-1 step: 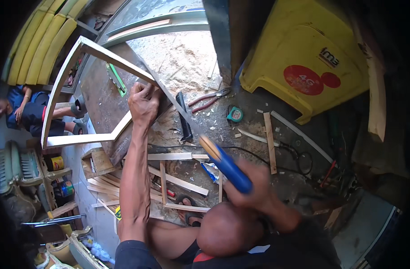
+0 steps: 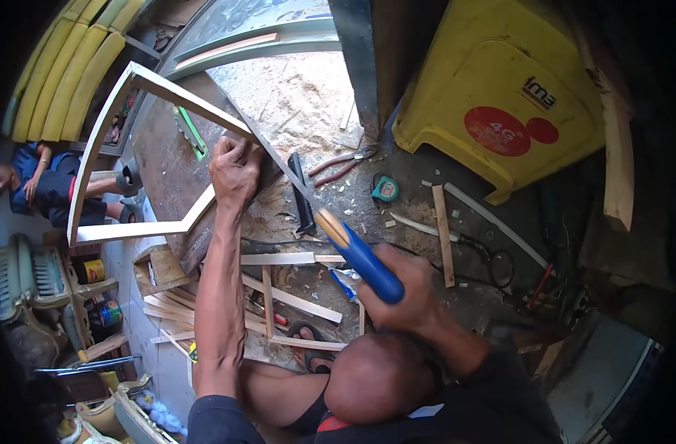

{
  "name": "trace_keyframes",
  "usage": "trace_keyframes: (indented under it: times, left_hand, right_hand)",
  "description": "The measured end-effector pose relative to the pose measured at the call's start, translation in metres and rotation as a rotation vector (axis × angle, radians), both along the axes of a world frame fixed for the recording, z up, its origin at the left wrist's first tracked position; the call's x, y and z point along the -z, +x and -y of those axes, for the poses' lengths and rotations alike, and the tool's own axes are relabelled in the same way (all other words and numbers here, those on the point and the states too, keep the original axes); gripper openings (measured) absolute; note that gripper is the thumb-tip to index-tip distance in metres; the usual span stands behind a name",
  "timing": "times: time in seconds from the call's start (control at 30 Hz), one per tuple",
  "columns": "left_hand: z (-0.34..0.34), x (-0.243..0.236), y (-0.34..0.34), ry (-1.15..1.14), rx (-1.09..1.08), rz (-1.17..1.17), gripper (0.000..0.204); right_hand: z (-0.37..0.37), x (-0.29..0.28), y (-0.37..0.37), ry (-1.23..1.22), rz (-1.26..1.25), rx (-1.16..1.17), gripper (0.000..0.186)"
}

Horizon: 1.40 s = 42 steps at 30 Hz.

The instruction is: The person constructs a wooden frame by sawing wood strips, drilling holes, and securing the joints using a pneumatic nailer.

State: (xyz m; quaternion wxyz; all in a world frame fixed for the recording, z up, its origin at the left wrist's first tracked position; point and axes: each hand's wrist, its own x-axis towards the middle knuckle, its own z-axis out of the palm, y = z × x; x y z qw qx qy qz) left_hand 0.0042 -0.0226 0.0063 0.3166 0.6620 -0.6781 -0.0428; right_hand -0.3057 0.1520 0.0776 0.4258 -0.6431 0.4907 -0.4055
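**Wooden frame held at its corner, blue-handled tool gripped**

At ten o'clock of the view, a pale wooden frame (image 2: pixel 105 140) is held tilted above a dusty bench (image 2: pixel 301 96). Its near corner is clasped by the left hand (image 2: pixel 233 172), whose grip is closed around the frame's strip at the point where two strips meet. The left forearm is stretched up from six o'clock to that corner.

Just past centre, toward five o'clock, a tool with a blue handle (image 2: pixel 366 265) and a tan butt end is gripped by the right hand (image 2: pixel 408 292); the grip is closed around the lower part of the handle. A thin dark metal blade (image 2: pixel 278 159) is seen running from the handle toward eleven o'clock, up to the frame corner beside the left hand. Whether the blade touches the wood cannot be told.

Red-handled pliers (image 2: pixel 341 164) and a small green tape measure (image 2: pixel 385 189) lie near twelve o'clock of the right hand, among wood chips. Loose wooden strips (image 2: pixel 290 300) are scattered on the floor between the two arms, and another strip (image 2: pixel 441 233) lies at two o'clock of the right hand. A yellow plastic stool (image 2: pixel 500 89) is tipped over at one o'clock. A seated person in blue (image 2: pixel 45 185) is seen at nine o'clock, well apart.
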Motion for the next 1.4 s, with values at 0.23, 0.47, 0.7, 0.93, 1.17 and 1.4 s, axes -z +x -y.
trace_keyframes:
  times: [0.23, 0.47, 0.7, 0.93, 1.17, 1.4]
  left_hand:
    - [-0.002, -0.007, -0.004, -0.001, -0.004, -0.049, 0.023]
    - [-0.004, 0.003, 0.013, -0.007, -0.013, -0.019, 0.026]
    - [0.001, 0.003, -0.011, 0.003, 0.047, -0.067, 0.023]
    - [-0.004, -0.009, 0.002, 0.045, 0.03, -0.049, 0.026]
    - [-0.044, -0.075, -0.066, 0.025, 0.197, -0.41, 0.026]
    - [-0.134, -0.104, -0.126, 0.053, 0.393, -1.219, 0.028]
  right_hand:
    - [-0.038, 0.0, -0.026, -0.02, 0.05, 0.019, 0.012]
    - [-0.029, 0.003, -0.013, -0.046, 0.006, -0.021, 0.012]
    - [-0.003, 0.035, -0.007, 0.065, -0.073, 0.051, 0.021]
    - [-0.023, 0.092, -0.044, -0.153, -0.279, -0.033, 0.027]
    - [-0.113, 0.146, -0.101, -0.063, -0.78, 0.0, 0.047]
    - [-0.302, 0.169, -0.156, 0.829, -0.919, 0.133, 0.052]
